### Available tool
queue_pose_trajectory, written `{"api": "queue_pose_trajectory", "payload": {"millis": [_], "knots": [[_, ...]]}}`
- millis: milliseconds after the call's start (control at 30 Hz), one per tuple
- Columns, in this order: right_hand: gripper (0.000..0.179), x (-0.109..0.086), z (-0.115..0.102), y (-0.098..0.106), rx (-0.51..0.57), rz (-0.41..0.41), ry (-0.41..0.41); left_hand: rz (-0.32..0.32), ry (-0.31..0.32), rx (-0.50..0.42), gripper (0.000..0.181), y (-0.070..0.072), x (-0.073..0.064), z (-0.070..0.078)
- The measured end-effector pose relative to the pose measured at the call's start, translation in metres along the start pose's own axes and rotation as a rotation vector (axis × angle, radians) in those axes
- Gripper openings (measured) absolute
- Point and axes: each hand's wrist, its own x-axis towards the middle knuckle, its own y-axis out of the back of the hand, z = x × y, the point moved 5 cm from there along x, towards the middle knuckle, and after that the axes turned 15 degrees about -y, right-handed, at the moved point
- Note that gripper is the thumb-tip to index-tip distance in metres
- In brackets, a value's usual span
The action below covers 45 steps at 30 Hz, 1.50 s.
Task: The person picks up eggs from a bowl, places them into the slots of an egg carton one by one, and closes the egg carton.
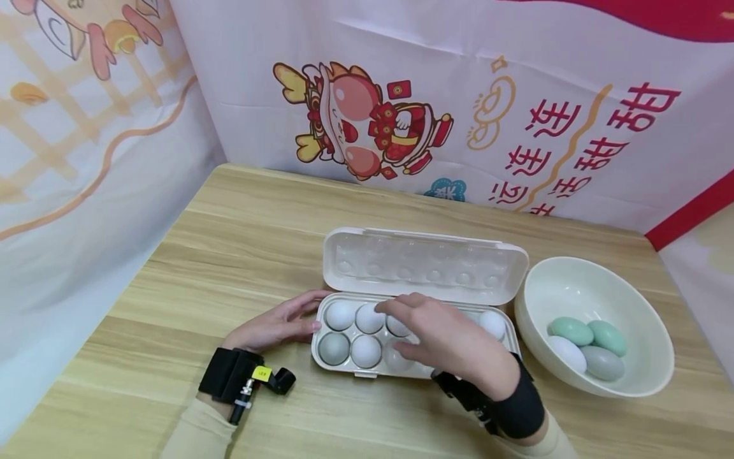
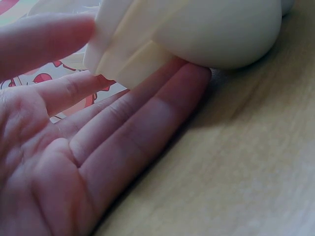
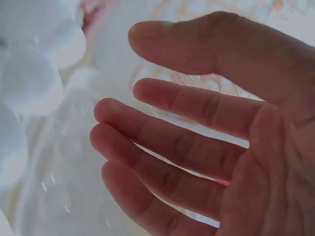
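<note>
A long pale egg box (image 1: pixel 342 368) lies on the table with its clear lid (image 1: pixel 424 264) tipped back. White eggs (image 1: pixel 366 351) fill several of its cups, and a greyish-green egg (image 1: pixel 334 348) sits in the front left cup. My left hand (image 1: pixel 278 325) holds the left end of the box; in the left wrist view its thumb (image 2: pixel 54 37) is at the rim and the fingers reach under the edge. Over the middle of the box hovers my right hand (image 1: pixel 441 328), fingers spread and palm bare. It hides several cups.
Right beside the box stands a big cream bowl (image 1: pixel 648 306) with two green eggs (image 1: pixel 571 331), a white egg (image 1: pixel 566 354) and a grey egg (image 1: pixel 602 363) inside. Printed cloth (image 1: pixel 252 137) hangs behind the wooden table (image 1: pixel 241 223) and along its left side.
</note>
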Motion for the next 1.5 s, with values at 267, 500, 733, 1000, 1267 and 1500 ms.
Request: {"api": "queue_pose_trajectory", "payload": {"millis": [267,500,733,1000,1267,1500], "knots": [[0.046,-0.016,0.038,0.026,-0.040,0.058,-0.108,0.004,0.005,0.008,0.050,0.000,0.003,-0.002],[0.040,-0.030,0.068,0.040,-0.183,0.048,-0.107,0.010,0.005,0.015,0.050,-0.001,0.004,-0.002],[0.037,-0.044,0.094,0.050,-0.291,-0.017,-0.110,0.000,0.002,0.021,0.050,0.001,0.004,-0.001],[0.038,-0.060,0.134,0.055,-0.346,-0.141,-0.199,0.001,0.010,0.020,0.050,0.000,0.004,-0.004],[0.028,-0.084,0.186,0.050,-0.339,-0.312,-0.295,-0.010,0.009,0.028,0.051,-0.002,0.004,-0.006],[0.036,-0.086,0.229,0.050,-0.254,-0.419,-0.378,-0.004,0.014,0.036,0.052,0.001,0.003,-0.003]]}}
